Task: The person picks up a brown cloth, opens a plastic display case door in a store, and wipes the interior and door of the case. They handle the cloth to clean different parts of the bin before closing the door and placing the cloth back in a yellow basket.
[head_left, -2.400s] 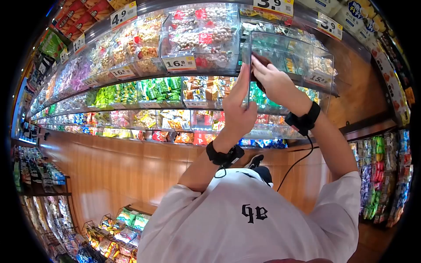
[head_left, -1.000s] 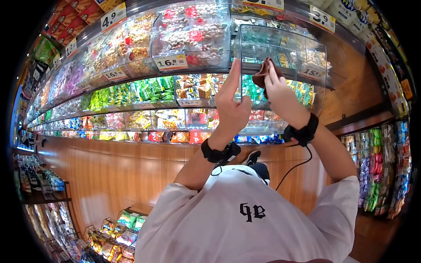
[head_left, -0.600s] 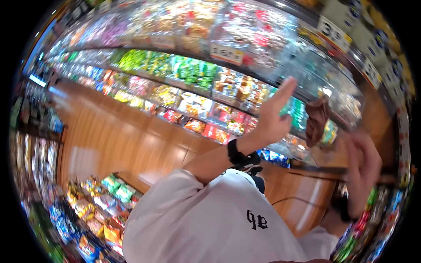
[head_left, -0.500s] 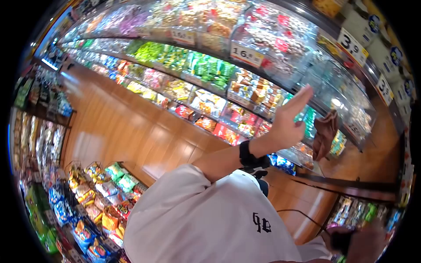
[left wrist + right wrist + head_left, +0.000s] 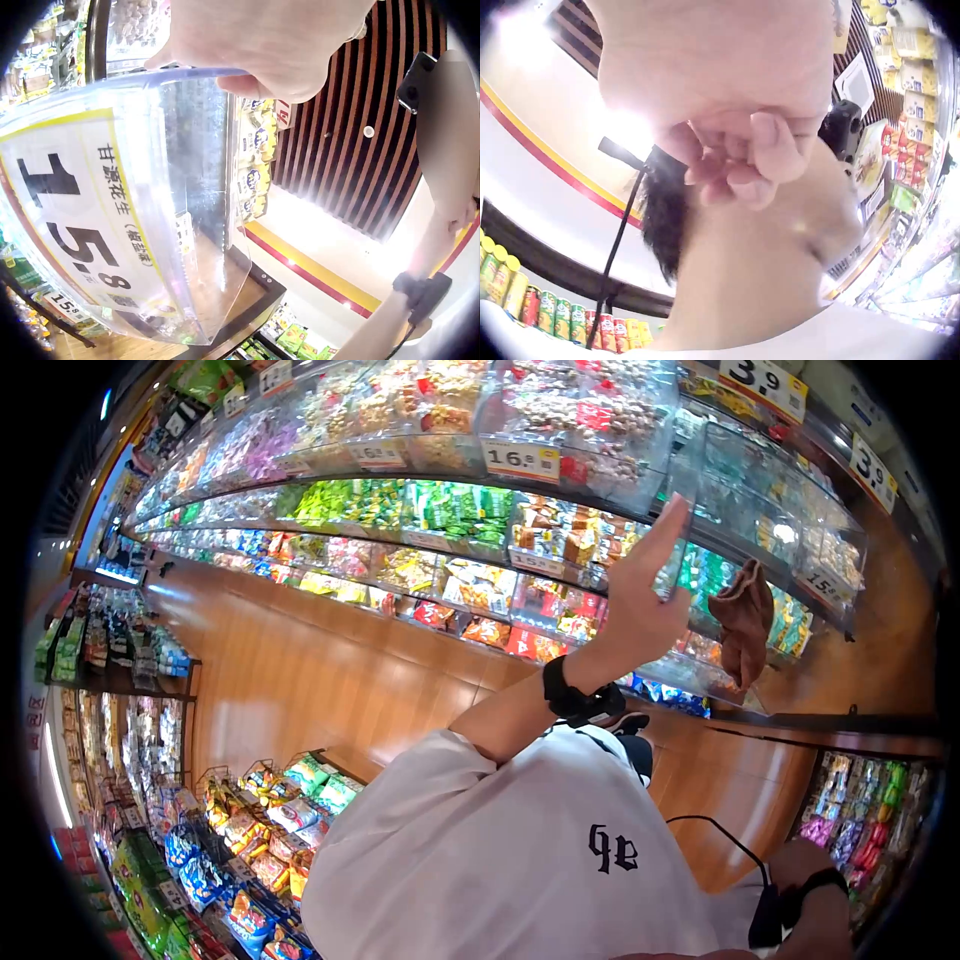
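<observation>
My left hand (image 5: 648, 600) grips the side wall of a clear plastic bin (image 5: 745, 510), thumb on one face and fingers on the other. The left wrist view shows this hand (image 5: 262, 45) at the rim of the bin, whose front carries a 15.8 price label (image 5: 75, 217). A crumpled brown cloth (image 5: 743, 625) is draped at the bin's near part, right of the left hand and touched by neither hand. My right hand (image 5: 800, 865) is low at the right, near the body; in the right wrist view this hand (image 5: 720, 90) has curled, empty fingers close to the neck.
Tiered shelves of packaged snacks (image 5: 400, 510) run across the top. A rack of bagged snacks (image 5: 260, 830) stands at the lower left, another (image 5: 865, 810) at the lower right. Wooden floor (image 5: 330, 660) lies between. A black cable (image 5: 720, 825) runs to the right wrist.
My right hand has let go of the brown cloth, left the bin and come back down to the right, beside the body. My left hand still grips the bin. The head view has turned.
</observation>
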The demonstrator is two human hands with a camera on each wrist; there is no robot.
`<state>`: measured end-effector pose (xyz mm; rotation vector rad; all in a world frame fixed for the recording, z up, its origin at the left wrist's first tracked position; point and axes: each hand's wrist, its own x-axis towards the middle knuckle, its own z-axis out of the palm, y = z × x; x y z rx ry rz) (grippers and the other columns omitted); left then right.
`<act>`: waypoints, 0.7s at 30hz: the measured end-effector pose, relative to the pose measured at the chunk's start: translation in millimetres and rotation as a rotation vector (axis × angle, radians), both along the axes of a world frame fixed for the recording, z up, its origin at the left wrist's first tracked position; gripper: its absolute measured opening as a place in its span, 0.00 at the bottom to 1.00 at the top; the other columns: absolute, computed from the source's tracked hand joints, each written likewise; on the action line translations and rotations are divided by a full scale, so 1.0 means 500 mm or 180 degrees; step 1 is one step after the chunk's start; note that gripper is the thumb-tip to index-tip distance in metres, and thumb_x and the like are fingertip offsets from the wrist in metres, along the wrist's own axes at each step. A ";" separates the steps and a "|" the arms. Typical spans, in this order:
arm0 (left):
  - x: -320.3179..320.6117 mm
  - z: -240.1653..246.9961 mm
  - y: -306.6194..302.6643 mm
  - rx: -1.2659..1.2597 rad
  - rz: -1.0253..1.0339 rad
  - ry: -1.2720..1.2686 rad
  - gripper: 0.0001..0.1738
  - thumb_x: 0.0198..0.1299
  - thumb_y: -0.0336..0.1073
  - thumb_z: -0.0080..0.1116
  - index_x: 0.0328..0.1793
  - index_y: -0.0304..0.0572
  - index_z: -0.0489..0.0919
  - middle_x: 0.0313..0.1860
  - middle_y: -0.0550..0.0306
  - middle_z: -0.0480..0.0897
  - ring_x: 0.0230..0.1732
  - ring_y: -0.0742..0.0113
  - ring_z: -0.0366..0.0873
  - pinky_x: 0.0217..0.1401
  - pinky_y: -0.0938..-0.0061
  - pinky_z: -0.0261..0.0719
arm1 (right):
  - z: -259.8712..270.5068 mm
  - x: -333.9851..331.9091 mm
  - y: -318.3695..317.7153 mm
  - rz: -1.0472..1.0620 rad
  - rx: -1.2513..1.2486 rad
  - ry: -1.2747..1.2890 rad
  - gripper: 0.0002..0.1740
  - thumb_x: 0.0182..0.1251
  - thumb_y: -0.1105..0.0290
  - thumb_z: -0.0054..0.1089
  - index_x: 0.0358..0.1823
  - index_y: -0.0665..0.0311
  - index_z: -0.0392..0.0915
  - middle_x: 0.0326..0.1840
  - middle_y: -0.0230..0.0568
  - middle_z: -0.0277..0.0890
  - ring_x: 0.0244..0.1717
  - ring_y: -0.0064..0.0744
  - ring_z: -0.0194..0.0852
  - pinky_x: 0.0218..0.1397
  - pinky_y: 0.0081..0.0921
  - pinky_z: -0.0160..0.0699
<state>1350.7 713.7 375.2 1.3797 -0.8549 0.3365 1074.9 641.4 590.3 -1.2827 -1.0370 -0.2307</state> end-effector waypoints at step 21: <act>-0.010 -0.008 -0.016 -0.0238 -0.0312 0.0206 0.47 0.47 0.11 0.45 0.83 0.21 0.65 0.78 0.33 0.75 0.75 0.57 0.76 0.73 0.72 0.72 | -0.399 0.272 -0.246 -0.3312 -0.4660 0.1656 0.22 0.66 0.75 0.65 0.59 0.72 0.71 0.54 0.64 0.76 0.47 0.62 0.85 0.45 0.47 0.86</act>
